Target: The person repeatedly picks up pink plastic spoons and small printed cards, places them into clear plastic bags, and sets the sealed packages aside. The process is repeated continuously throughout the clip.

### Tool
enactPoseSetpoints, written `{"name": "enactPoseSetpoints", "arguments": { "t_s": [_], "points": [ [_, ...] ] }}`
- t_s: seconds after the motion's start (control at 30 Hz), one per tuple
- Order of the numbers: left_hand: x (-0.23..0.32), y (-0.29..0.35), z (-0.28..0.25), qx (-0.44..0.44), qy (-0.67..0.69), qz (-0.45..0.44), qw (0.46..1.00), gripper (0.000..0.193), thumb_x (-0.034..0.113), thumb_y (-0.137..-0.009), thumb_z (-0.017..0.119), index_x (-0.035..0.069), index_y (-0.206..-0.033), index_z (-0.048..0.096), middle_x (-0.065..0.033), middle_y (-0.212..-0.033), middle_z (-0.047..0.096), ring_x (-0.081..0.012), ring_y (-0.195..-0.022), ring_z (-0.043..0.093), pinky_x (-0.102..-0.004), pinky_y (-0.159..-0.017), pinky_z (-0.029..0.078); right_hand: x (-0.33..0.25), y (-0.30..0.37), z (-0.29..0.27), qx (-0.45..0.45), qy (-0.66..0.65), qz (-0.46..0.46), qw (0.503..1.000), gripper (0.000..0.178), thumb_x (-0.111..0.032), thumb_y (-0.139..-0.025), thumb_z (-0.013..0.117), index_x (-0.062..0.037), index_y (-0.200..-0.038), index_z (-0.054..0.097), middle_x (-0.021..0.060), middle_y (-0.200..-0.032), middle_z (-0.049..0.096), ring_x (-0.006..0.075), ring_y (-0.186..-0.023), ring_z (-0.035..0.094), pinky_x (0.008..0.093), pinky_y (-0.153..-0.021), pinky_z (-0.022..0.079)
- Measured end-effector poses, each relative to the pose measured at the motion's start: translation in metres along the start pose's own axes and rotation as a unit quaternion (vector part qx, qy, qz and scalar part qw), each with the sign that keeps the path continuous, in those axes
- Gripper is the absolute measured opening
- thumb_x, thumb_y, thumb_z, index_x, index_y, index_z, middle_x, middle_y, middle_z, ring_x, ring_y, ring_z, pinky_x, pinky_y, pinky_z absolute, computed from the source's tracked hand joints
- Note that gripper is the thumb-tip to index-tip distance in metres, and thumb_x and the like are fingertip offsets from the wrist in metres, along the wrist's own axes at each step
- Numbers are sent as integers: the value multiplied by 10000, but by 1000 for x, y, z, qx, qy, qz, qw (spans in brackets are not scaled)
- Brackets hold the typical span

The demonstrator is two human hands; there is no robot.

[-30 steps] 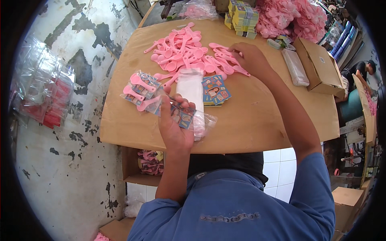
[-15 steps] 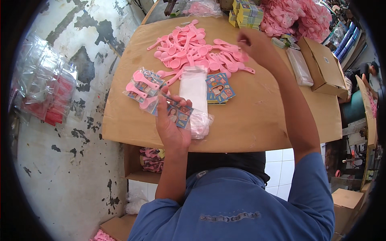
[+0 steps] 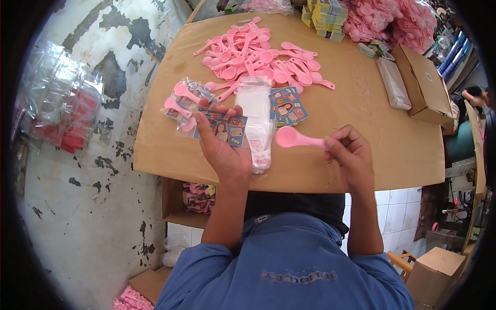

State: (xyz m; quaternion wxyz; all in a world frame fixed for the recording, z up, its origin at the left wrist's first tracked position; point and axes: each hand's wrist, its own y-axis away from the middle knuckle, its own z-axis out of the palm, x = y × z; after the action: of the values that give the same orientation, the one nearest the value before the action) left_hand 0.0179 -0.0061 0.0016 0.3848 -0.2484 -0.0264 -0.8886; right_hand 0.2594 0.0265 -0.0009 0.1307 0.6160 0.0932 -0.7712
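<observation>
Pinched by its handle in my right hand is a pink plastic spoon, its bowl pointing left toward my other hand. My left hand grips a blue illustrated card, which appears to sit in a clear plastic sleeve. Beyond that hand lie packed pink spoons with cards in clear wrapping. A stack of clear plastic sleeves stretches up the table's middle, partly behind my left hand. Right beside it rests a pile of blue illustrated cards. Loose pink spoons are heaped farther back.
Brown paper covers the table. At its right stand an open cardboard box and a packet of clear sleeves. Bundled cards and bagged pink spoons occupy the back. Plastic bags hang on the left wall.
My right hand has come back from the far side of the spoon heap to the near table edge, now with a pink spoon. My left hand has turned the card flatter.
</observation>
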Motion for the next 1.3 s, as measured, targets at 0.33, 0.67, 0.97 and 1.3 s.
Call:
{"name": "enactPoseSetpoints", "arguments": {
  "t_s": [0.33, 0.67, 0.97, 1.3],
  "points": [
    [-20, 27, 7, -33, 43, -170, 984, 464, 428, -1079, 510, 71, -1373, 480, -59, -985, 628, -167, -896, 644, -413, -968, 550, 6, 5, 54, -122, -113, 50, 985, 175, -82, -957, 728, -20, -1046, 591, 49, -994, 671, 91, -830, 666, 234, -715, 559],
    [-21, 34, 12, -37, 56, -302, 951, 400, 292, -1098, 496, 33, -1402, 477, -92, -1045, 650, -202, -954, 683, -430, -1013, 567, 39, -5, 52, -68, -16, -45, 997, 313, -115, -891, 805, -82, -1060, 543, -36, -963, 568, 20, -833, 530, 198, -710, 459],
    [-14, 32, 9, -61, 33, -338, 939, 431, 271, -1096, 474, 15, -1442, 449, -194, -1313, 618, -285, -1197, 643, -452, -1054, 536, 11, -3, 60, 30, 214, -321, 922, 562, -96, -803, 827, -76, -1315, 595, 119, -1186, 644, 254, -1087, 611, 358, -883, 521],
    [-2, 26, 19, -90, 59, -406, 907, 517, 254, -1086, 476, -1, -1522, 368, -211, -1497, 495, -331, -1390, 499, -466, -1141, 444, -22, -17, 24, -71, 402, -412, 815, 315, -78, -791, 733, -227, -1060, 806, 179, -1514, 520, 413, -1424, 446, 492, -1130, 391]
  ]
}}
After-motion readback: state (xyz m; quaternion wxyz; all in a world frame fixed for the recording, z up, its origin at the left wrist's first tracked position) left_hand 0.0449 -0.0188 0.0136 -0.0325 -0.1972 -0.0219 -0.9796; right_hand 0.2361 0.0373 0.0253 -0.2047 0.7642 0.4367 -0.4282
